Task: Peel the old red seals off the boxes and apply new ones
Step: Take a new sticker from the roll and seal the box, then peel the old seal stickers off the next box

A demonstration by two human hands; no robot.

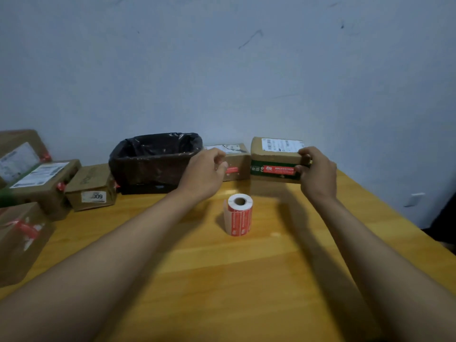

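Cardboard box (276,160) is gripped at its end by the right hand (317,170), probably so its red seal (278,169) faces forward. Left hand (206,172) is loosely curled, nothing held.

Parcel-packing room: labelled cartons (44,180) crowd a wooden table (222,280)

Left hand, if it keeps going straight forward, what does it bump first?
Probably the small box with the red seal, right behind the left hand; depth is hard to judge.
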